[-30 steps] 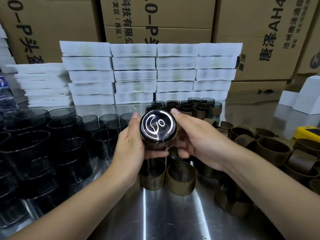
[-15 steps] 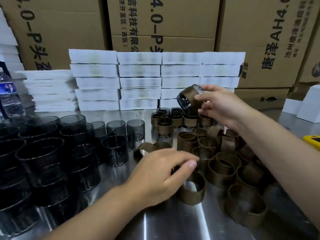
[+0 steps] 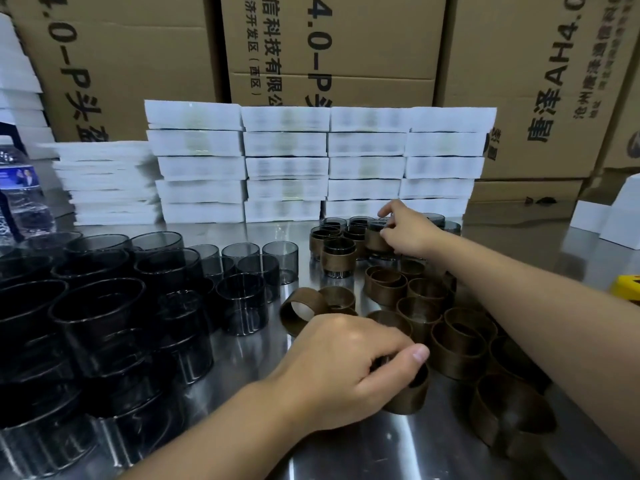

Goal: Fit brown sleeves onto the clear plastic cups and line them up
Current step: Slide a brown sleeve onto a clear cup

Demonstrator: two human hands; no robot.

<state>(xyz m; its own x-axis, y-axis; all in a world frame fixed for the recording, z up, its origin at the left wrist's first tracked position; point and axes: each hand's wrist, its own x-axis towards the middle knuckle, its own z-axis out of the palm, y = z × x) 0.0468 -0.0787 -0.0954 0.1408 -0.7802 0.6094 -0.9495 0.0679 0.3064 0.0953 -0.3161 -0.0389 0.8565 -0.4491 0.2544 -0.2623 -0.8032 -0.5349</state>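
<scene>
Many smoky clear plastic cups (image 3: 242, 306) without sleeves stand on the left of the steel table. Loose brown sleeves (image 3: 457, 348) lie scattered on the right. Several sleeved cups (image 3: 337, 259) stand in rows at the back centre. My right hand (image 3: 408, 233) reaches to those rows and holds a sleeved cup (image 3: 375, 239) upright, down among them. My left hand (image 3: 349, 362) is near the front, fingers and thumb pinching a brown sleeve (image 3: 408, 393) that lies on the table.
Stacks of white flat boxes (image 3: 284, 164) form a wall behind the cups, with big cardboard cartons (image 3: 332, 46) behind them. A water bottle (image 3: 20, 192) stands far left. White boxes (image 3: 613, 216) and a yellow object (image 3: 628, 287) sit at the right.
My right hand has lowered the sleeved cup from the air into the back rows. My left hand has closed its fingers on a loose sleeve at the front.
</scene>
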